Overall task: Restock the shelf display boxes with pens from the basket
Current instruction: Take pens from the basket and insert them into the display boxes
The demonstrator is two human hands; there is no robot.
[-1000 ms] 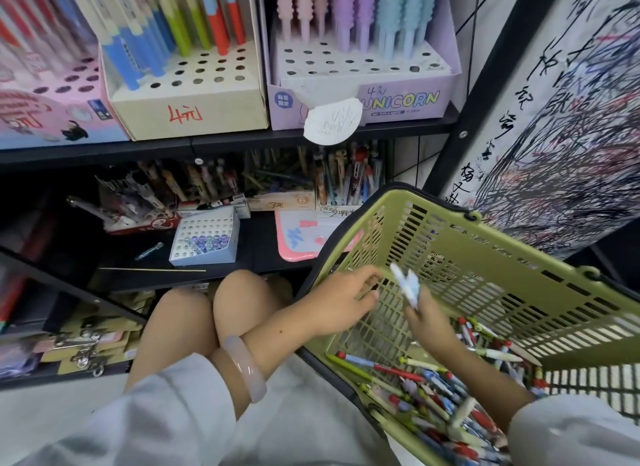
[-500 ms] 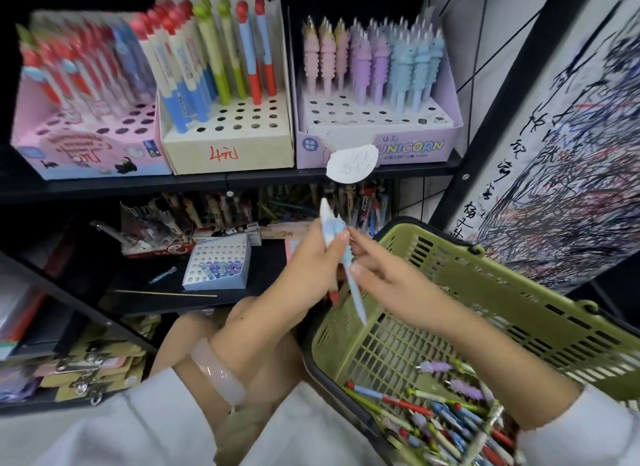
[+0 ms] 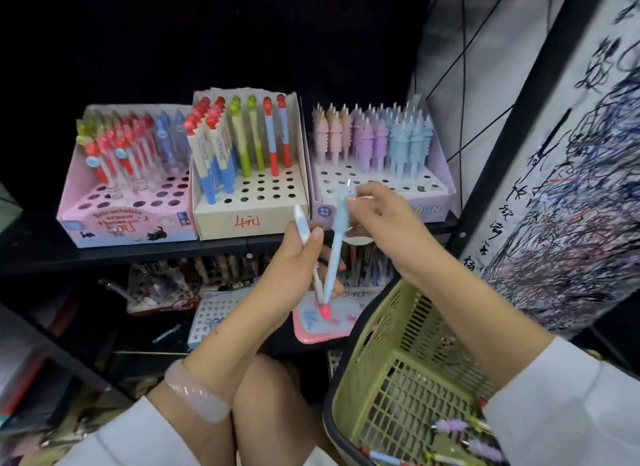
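Observation:
My left hand (image 3: 297, 257) grips a white and blue pen (image 3: 302, 227) upright in front of the shelf. My right hand (image 3: 382, 219) pinches the top of a light blue unicorn pen (image 3: 335, 254), whose tip slants down towards my left hand. Behind them on the shelf stand three display boxes: a pink box (image 3: 128, 219) at the left, a cream box (image 3: 249, 219) in the middle, and the purple unicorn box (image 3: 433, 211) at the right with several empty holes. The green basket (image 3: 388, 368) at the lower right holds several loose pens (image 3: 453, 427).
A black shelf edge (image 3: 138, 254) runs under the boxes. The lower shelf carries a small white perforated box (image 3: 211, 318), a pink-rimmed tray (image 3: 311, 330) and more pens behind. A scribbled test-paper panel (image 3: 571, 188) stands at the right. My knees (image 3: 273, 406) are below.
Both hands rose from the basket to shelf height. My right hand lifted the light blue pen out; my left hand now holds the white and blue pen. The view tilted up.

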